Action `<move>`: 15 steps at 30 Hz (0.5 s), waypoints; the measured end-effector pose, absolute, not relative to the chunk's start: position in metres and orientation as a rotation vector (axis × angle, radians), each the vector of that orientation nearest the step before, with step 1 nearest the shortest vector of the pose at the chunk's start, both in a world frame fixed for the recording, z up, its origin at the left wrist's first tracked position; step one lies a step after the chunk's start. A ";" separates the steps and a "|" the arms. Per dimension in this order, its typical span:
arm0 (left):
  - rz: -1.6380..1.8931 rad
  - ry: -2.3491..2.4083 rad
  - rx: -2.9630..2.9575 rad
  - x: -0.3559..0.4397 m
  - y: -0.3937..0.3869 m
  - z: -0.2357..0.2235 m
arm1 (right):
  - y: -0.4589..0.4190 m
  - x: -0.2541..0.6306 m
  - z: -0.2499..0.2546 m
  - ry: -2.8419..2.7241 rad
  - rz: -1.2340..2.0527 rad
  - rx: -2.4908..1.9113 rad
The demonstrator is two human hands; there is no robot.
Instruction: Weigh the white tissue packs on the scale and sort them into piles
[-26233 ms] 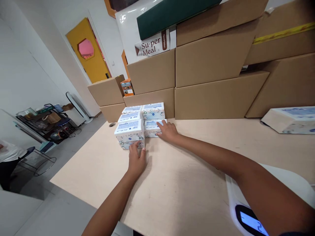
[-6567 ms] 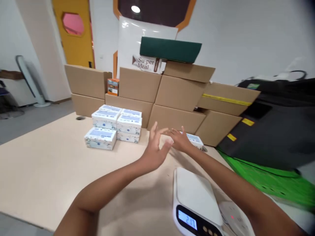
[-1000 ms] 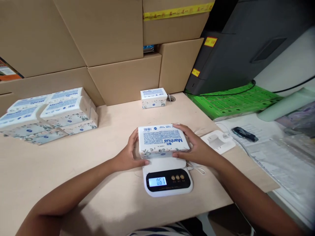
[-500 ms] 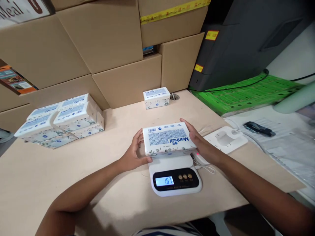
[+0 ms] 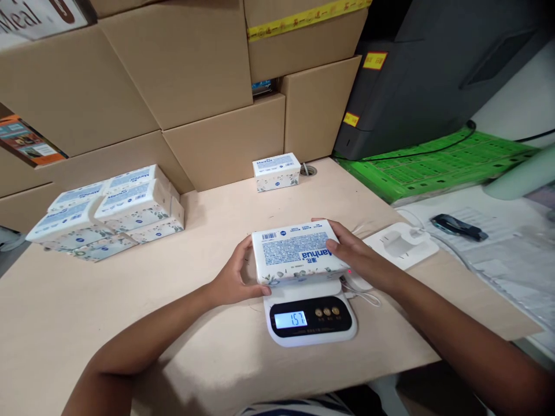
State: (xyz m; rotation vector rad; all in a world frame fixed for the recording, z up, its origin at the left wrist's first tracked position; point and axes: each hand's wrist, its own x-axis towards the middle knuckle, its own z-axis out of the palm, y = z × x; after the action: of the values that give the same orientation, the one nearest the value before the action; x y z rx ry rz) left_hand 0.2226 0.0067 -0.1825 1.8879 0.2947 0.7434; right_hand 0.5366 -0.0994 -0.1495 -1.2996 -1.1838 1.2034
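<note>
A Manhua tissue pack [image 5: 292, 254] is at the white plate of the kitchen scale [image 5: 310, 335], between the person's two hands. Its blue words look upside down from the person's side. I can't see under the pack, so I can't tell if it sits flat. The lit screen [image 5: 290, 319] shows a 1, a 5 and a 7.

The left hand [image 5: 236, 277] makes a wide, round grip at the left end of the pack. Its fingers curl by the side, and its thumb is at the near bottom corner. There is a little gap between the palm and the pack. The right hand [image 5: 353, 254] has a grip about as wide as the pack's end. Its thumb presses on top and its fingers go to the far edge. So both hands hold the pack.

Just right of the scale are a white cord [image 5: 366, 297] and a small red light [image 5: 349, 271]. A white plastic plate [image 5: 399, 245] lies past them on the worktop [image 5: 203, 346]. Behind the scale, one more tissue pack [image 5: 277, 179] stands beside a round cable hole [image 5: 310, 171]. Off to the left is a pile of tissue packs [image 5: 130, 216], two high. Big cardboard boxes [image 5: 225, 141] make a wall at the back.
</note>
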 end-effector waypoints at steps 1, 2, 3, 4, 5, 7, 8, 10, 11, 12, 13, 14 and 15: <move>0.740 0.295 1.878 0.222 0.006 -0.183 | -0.100 0.536 -0.150 -1.165 1.201 -1.299; 0.736 0.297 1.871 0.222 0.006 -0.183 | -0.100 0.536 -0.149 -1.151 1.209 -1.301; 0.732 0.299 1.865 0.221 0.006 -0.184 | -0.100 0.537 -0.149 -1.145 1.225 -1.302; 0.731 0.297 1.861 0.220 0.006 -0.185 | -0.101 0.537 -0.148 -1.150 1.246 -1.299; 0.731 0.291 1.855 0.219 0.007 -0.186 | -0.101 0.536 -0.148 -1.160 1.259 -1.294; 0.735 0.291 1.838 0.216 0.009 -0.187 | -0.101 0.534 -0.146 -1.169 1.233 -1.278; 0.743 0.302 1.831 0.215 0.010 -0.188 | -0.100 0.532 -0.146 -1.154 1.203 -1.266; 0.791 0.370 1.841 0.215 0.008 -0.187 | -0.099 0.527 -0.146 -1.063 1.166 -1.225; 0.838 0.419 1.866 0.215 0.005 -0.186 | -0.098 0.524 -0.146 -0.995 1.165 -1.199; 0.901 0.463 1.896 0.216 0.001 -0.185 | -0.097 0.522 -0.146 -0.924 1.170 -1.176; 0.966 0.497 1.916 0.218 -0.005 -0.184 | -0.097 0.519 -0.146 -0.862 1.172 -1.160; 1.010 0.526 1.905 0.219 -0.013 -0.183 | -0.096 0.517 -0.146 -0.817 1.172 -1.151; 1.022 0.544 1.865 0.222 -0.020 -0.183 | -0.096 0.515 -0.146 -0.794 1.174 -1.147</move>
State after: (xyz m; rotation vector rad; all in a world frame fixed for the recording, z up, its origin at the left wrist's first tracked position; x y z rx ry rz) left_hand 0.2216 -0.0203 -0.1831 1.8654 0.5438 1.0216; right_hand 0.5155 -0.0965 -0.1456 -1.1471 -0.7944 1.1740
